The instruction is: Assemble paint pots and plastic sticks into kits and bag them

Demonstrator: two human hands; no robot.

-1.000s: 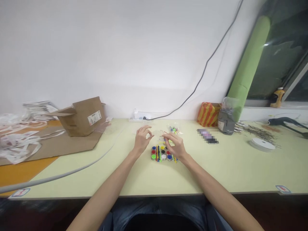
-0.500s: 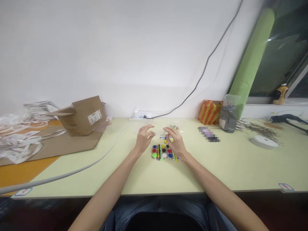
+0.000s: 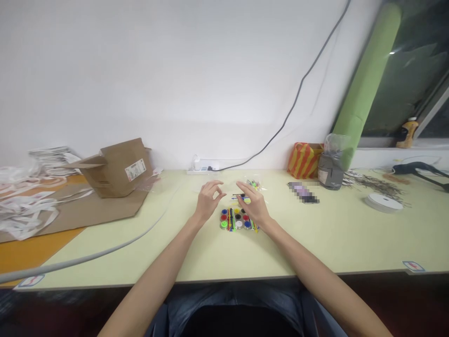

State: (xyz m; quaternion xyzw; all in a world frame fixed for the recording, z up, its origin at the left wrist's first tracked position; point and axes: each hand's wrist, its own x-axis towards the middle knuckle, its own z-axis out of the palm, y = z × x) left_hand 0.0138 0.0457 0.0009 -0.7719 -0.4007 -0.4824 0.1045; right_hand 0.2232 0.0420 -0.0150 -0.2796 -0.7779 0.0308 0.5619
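My left hand (image 3: 207,202) hovers over the pale green table (image 3: 315,238), its fingers bent but apart, with nothing visible in them. My right hand (image 3: 255,207) is just to its right, fingertips pinched on a few thin coloured sticks (image 3: 240,197) that poke out toward the left hand. Below and between both hands lies a small paint set (image 3: 234,220) of round coloured pots with thin sticks across it. A clear bag of more coloured sticks (image 3: 254,184) lies just beyond my right hand.
A brown cardboard box (image 3: 119,166) sits on flat cardboard at the left, beside white strips (image 3: 24,206). A grey cable (image 3: 105,252) crosses the table. Against the wall is a power strip (image 3: 205,166). To the right are a striped bag (image 3: 304,160), a grey pouch (image 3: 330,171), a phone (image 3: 303,192), a tape roll (image 3: 383,202) and a green roll (image 3: 368,79).
Both hands stayed above the paint set with small finger movements. My right hand's fingers shifted on the thin sticks. The view tilted slightly.
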